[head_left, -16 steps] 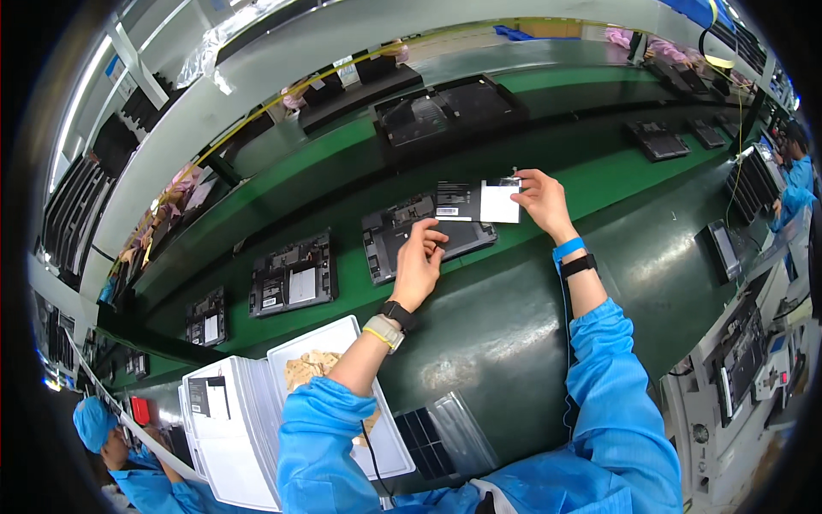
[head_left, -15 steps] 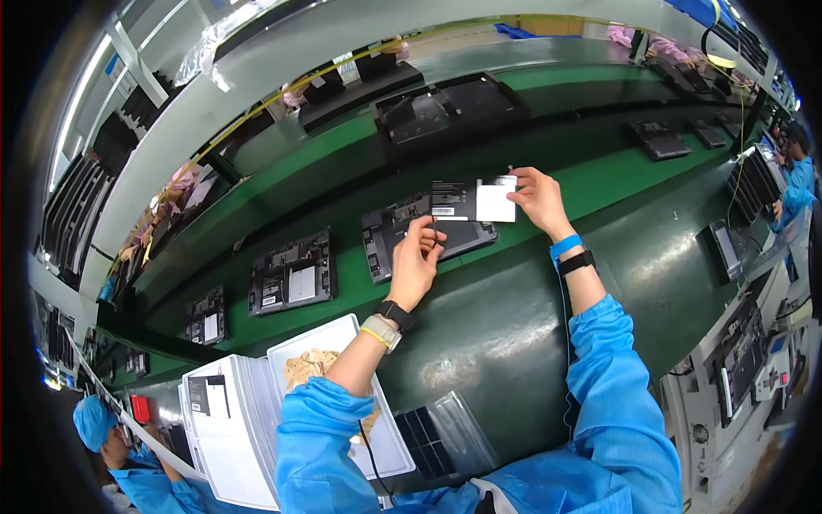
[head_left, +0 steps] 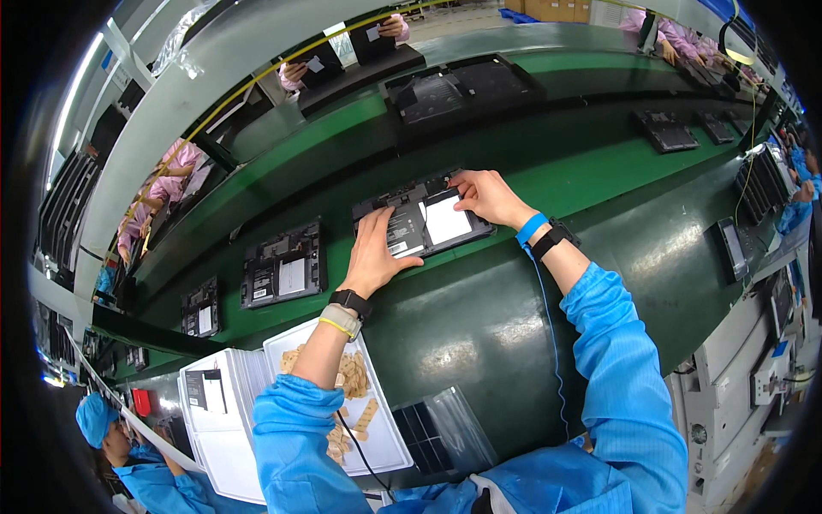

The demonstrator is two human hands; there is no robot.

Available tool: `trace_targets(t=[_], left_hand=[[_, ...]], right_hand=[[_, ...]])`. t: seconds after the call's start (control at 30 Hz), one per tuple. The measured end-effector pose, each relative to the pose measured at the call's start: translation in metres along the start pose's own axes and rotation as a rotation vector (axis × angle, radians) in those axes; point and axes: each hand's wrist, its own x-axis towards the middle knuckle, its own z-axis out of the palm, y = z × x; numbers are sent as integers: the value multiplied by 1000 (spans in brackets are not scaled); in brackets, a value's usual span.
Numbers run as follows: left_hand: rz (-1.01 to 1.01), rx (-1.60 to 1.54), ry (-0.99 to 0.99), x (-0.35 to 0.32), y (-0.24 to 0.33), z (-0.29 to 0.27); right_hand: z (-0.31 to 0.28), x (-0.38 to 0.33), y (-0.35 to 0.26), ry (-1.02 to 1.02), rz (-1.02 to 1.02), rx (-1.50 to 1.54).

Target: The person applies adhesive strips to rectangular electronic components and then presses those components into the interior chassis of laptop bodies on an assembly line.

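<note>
The flat black battery [head_left: 413,228], with smooth white patch [head_left: 446,221], lies in the laptop base [head_left: 414,190], between the left hand [head_left: 371,255] and the right hand [head_left: 495,199]; the left rests at its left end, thumb spread; the right curls at its upper corner; whether pinching, I cannot tell.

Glare whitens the surface [head_left: 462,313] toward its right edge; a strip light [head_left: 71,98] glows beyond its left, fisheye distortion bowing lines near blackened corners.
</note>
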Motion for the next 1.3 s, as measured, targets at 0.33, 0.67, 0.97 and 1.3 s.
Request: trace_targets(t=[0.33,0.67,0.97,1.3], left_hand=[[-106,85,-167,14,-9,-13],[-103,215,-297,-2,-30,-8],[95,310,-107,-16,-33,19],[-128,241,-243,-40,-27,-7]], right_hand=[[-5,-21,2,-184,-224,-351],[8,-36,3,-139,-301,-569],[52,-43,-32,-96,-510,-721],[73,-45,-60,-73,-449,-773]])
